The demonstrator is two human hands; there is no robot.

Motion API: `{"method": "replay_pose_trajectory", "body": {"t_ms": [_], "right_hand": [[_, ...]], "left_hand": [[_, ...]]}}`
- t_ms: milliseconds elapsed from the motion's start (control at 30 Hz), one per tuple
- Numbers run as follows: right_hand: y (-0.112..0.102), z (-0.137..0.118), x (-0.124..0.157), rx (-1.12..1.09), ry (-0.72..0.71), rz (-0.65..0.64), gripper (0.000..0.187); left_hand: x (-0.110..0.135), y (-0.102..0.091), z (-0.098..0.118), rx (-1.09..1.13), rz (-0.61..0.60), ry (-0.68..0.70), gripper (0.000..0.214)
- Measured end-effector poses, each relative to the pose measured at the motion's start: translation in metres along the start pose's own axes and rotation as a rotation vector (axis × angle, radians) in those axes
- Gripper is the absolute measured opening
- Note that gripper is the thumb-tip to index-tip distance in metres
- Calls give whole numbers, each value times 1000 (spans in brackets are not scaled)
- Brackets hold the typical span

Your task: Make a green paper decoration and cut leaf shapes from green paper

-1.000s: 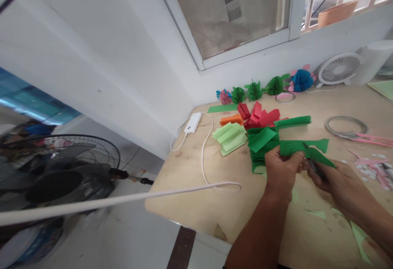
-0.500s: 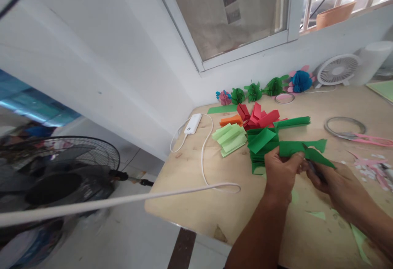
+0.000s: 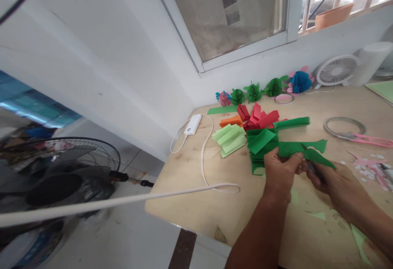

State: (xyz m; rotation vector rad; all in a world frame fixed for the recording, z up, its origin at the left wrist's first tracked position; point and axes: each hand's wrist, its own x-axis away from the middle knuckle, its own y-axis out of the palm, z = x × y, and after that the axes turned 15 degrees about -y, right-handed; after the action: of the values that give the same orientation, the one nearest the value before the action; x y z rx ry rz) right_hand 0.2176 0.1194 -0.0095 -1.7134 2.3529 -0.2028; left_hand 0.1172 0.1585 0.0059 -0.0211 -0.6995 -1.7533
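My left hand pinches a piece of green paper between thumb and fingers over the table. My right hand is closed round a pair of dark-handled scissors, whose blades are mostly hidden by the paper. A partly cut flap of the green paper hangs over the scissors toward the right. Just left of my left hand lies a stack of pleated dark green paper. Beside it are folded light green paper, red folded strips and an orange folded piece.
Paper pompom figures line the wall, beside a small white fan. Pink scissors and pink and white scraps lie at the right. A white power bank has a cable running past the table's left edge.
Both hands and the green paper are almost where they were. The scissors' blade tip seems slightly less exposed above the paper, suggesting a small cutting movement.
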Motion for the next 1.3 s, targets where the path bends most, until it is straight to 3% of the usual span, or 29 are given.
{"method": "replay_pose_trajectory", "body": {"t_ms": [400,1300], "right_hand": [[1,-13,-1,66,4,1,63],[-2,5,0,6,25,-16,63]], "left_hand": [[3,-2,5,-12,-16,-33,20],[-1,-5,6,-4,-35,-58,21]]}}
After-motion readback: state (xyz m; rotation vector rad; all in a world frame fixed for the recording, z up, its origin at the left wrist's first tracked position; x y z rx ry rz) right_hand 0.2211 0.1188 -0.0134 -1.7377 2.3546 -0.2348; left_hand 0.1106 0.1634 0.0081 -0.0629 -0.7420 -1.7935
